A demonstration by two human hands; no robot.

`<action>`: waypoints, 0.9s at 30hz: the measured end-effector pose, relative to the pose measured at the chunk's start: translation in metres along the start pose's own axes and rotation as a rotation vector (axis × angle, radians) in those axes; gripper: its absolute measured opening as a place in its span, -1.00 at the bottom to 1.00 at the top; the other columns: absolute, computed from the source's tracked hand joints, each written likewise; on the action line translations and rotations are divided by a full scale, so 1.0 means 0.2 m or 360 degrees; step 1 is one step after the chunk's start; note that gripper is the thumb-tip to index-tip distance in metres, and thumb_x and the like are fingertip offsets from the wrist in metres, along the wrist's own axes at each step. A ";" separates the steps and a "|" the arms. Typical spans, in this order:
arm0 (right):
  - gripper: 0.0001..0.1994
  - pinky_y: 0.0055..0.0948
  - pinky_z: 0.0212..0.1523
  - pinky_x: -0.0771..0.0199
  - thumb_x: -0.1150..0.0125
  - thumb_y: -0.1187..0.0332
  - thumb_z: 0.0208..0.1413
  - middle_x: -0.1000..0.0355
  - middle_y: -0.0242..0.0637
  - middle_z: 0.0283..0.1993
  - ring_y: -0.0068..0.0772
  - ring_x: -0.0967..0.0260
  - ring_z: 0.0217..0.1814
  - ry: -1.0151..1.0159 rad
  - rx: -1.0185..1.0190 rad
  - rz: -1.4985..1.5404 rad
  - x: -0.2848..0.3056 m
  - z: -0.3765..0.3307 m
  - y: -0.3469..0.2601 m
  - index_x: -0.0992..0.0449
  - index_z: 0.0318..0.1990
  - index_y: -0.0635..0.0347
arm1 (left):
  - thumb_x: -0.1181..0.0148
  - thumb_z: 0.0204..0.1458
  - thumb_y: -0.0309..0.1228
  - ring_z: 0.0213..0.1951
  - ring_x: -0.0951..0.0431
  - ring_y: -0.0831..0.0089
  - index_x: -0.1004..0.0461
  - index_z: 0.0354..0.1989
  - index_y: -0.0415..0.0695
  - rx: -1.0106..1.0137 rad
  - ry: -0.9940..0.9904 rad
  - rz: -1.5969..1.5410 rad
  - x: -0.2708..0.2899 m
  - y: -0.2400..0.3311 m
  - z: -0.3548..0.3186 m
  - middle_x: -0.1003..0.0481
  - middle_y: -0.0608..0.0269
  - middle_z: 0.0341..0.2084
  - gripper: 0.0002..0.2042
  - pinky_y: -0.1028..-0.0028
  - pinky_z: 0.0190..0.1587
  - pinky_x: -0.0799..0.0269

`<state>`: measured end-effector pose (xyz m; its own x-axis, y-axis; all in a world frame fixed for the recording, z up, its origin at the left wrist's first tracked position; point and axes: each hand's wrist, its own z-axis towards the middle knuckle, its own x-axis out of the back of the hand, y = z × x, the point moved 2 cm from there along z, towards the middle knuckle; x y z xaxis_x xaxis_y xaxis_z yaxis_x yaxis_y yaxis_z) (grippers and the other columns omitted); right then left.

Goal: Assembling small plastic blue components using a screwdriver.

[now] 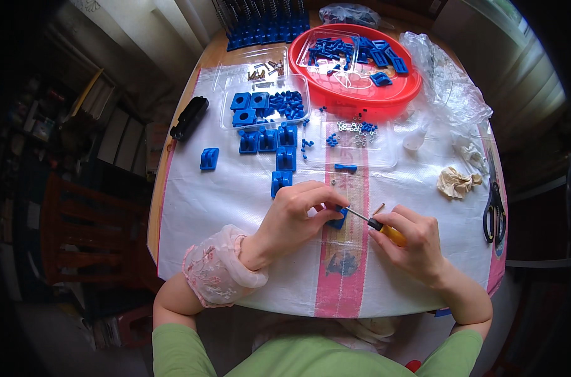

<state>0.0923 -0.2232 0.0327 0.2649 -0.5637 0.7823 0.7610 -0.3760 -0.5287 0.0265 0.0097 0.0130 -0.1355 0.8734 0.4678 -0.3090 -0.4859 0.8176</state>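
My right hand (pixel 417 242) is closed round the yellow-and-black handle of a screwdriver (pixel 394 235). The screwdriver's shaft points left, and its tip meets a small blue plastic part (pixel 339 220) held low over the cloth. With fingers bent, my left hand (pixel 295 210) grips that part and hides much of it. A thin brass-coloured pin (pixel 378 209) lies just above the screwdriver handle. Farther off are a small blue plastic piece (pixel 345 168) and a little pale ring (pixel 333 182).
Several blue brackets (pixel 286 158) stand left of centre, below a clear tray (pixel 225 119) of blue parts. A red basin (pixel 360 100) sits at the back. Small nuts (pixel 354 129) lie on a clear lid. Black scissors (pixel 495 213) rest at the right edge, near crumpled cloth (pixel 458 183).
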 end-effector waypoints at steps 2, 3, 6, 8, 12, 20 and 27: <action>-0.82 -0.30 -0.53 -0.44 -0.51 0.35 0.02 -0.51 -0.34 -0.42 -0.26 -0.53 -0.51 0.0006 -0.0004 -0.0008 0.01 0.00 0.00 -0.64 -0.25 0.11 | -0.43 -0.05 -0.71 -0.27 -0.70 0.44 -0.69 -0.18 -0.18 -0.0010 0.0024 0.0017 -0.01 0.00 0.00 -0.67 0.20 -0.33 -0.75 0.50 -0.28 -0.64; -0.83 -0.30 -0.53 -0.44 -0.51 0.35 0.02 -0.51 -0.34 -0.42 -0.26 -0.53 -0.51 0.0009 -0.0004 -0.0012 0.01 0.00 0.00 -0.65 -0.25 0.11 | -0.42 -0.05 -0.69 -0.29 -0.69 0.41 -0.68 -0.19 -0.18 -0.0005 0.0031 -0.0005 -0.01 -0.01 0.00 -0.66 0.19 -0.34 -0.76 0.48 -0.28 -0.63; -0.83 -0.30 -0.52 -0.44 -0.51 0.37 0.01 -0.50 -0.34 -0.43 -0.25 -0.52 -0.52 0.0013 0.0010 -0.0033 0.02 0.00 0.01 -0.65 -0.26 0.11 | -0.42 -0.05 -0.67 -0.32 -0.68 0.39 -0.66 -0.19 -0.18 0.0013 0.0034 -0.0032 -0.01 -0.01 0.01 -0.64 0.19 -0.32 -0.76 0.47 -0.28 -0.64; -0.83 -0.29 -0.50 -0.44 -0.51 0.38 -0.01 -0.49 -0.34 -0.44 -0.26 -0.51 -0.49 0.0016 0.0012 -0.0034 0.02 0.01 0.01 -0.64 -0.26 0.11 | -0.45 -0.04 -0.67 -0.28 -0.68 0.45 -0.68 -0.15 -0.18 0.0031 0.0014 0.0003 -0.02 0.00 0.00 -0.65 0.21 -0.27 -0.74 0.51 -0.27 -0.65; -0.81 -0.29 -0.45 -0.43 -0.52 0.41 -0.06 -0.47 -0.36 -0.44 -0.29 -0.46 -0.43 0.0036 0.0112 -0.0091 0.03 0.02 0.01 -0.63 -0.28 0.13 | -0.45 -0.01 -0.64 -0.27 -0.66 0.47 -0.66 -0.13 -0.18 0.0107 0.0032 0.0023 -0.03 0.03 0.00 -0.60 0.24 -0.25 -0.75 0.53 -0.28 -0.65; -0.81 -0.31 -0.45 -0.41 -0.52 0.44 -0.09 -0.45 -0.39 -0.44 -0.33 -0.42 -0.40 0.0011 0.0120 -0.0145 0.04 0.02 0.00 -0.62 -0.31 0.13 | -0.42 0.06 -0.62 -0.25 -0.62 0.55 -0.66 -0.13 -0.19 0.0145 -0.0001 0.0041 -0.03 -0.03 -0.01 -0.56 0.28 -0.21 -0.80 0.58 -0.30 -0.63; -0.81 -0.32 -0.46 -0.41 -0.51 0.43 -0.09 -0.42 -0.40 -0.45 -0.34 -0.41 -0.40 -0.0036 0.0115 -0.0183 0.03 0.02 0.01 -0.62 -0.31 0.13 | -0.34 0.07 -0.71 -0.17 -0.66 0.49 -0.65 -0.13 -0.23 0.0170 -0.0040 -0.0011 -0.02 -0.04 -0.01 -0.57 0.22 -0.18 -0.79 0.54 -0.15 -0.68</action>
<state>0.0966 -0.2244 0.0373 0.1862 -0.5033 0.8438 0.8275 -0.3827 -0.4108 0.0282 0.0101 0.0035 -0.1099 0.8763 0.4691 -0.2076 -0.4818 0.8513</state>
